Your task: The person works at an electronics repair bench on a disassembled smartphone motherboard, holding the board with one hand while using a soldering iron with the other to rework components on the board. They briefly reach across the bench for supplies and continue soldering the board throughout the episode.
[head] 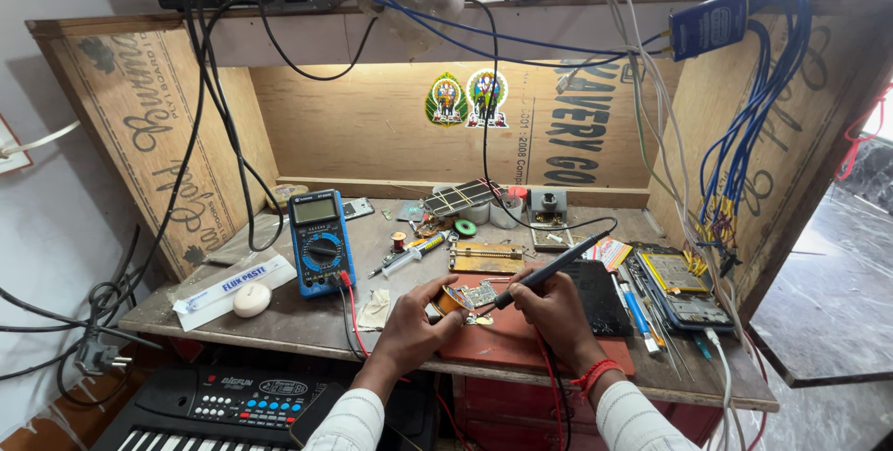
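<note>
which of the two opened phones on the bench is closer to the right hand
The opened phone with the yellow battery, lying at the bench's right side, is closer to the right hand. The other small opened phone lies far back, behind the blue multimeter.

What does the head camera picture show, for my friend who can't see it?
A person's right hand holds a soldering iron to a small circuit board on a red mat, while the left hand holds a small reel. A blue multimeter stands to the left on the cluttered wooden bench.
</note>
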The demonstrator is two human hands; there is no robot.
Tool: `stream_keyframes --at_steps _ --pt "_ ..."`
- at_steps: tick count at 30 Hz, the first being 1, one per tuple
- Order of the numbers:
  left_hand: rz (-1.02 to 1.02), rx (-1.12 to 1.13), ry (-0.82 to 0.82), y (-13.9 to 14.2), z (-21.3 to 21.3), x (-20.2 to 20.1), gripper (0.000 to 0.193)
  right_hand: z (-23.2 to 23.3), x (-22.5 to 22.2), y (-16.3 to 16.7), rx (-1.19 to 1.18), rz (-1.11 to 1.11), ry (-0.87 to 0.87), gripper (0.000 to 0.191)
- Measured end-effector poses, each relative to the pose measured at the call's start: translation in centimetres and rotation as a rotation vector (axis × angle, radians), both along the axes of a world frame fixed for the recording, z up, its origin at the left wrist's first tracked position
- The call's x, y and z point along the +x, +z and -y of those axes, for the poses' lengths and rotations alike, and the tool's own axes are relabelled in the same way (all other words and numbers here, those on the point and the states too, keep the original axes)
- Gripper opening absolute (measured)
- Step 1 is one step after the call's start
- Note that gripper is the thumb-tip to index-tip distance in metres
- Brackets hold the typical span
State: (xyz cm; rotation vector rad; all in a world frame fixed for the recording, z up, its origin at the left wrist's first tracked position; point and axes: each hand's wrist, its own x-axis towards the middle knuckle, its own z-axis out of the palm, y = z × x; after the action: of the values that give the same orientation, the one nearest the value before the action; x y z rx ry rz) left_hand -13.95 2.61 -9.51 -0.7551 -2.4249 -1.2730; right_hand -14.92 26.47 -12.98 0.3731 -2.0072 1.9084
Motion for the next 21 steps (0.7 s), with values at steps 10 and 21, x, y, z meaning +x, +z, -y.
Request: stream_keyframes --at_steps 10,21 --pt "0.055 -0.014 0.006 0.15 -0.19 -0.09 0.062 0.02 0.17 0.35 0.005 -0.010 0.028 0.011" --pt "0.039 -0.032 0.022 0.38 -0.35 0.00 0.062 -0.12 -0.03 0.32 -0.003 -0.005 0.044 0.009"
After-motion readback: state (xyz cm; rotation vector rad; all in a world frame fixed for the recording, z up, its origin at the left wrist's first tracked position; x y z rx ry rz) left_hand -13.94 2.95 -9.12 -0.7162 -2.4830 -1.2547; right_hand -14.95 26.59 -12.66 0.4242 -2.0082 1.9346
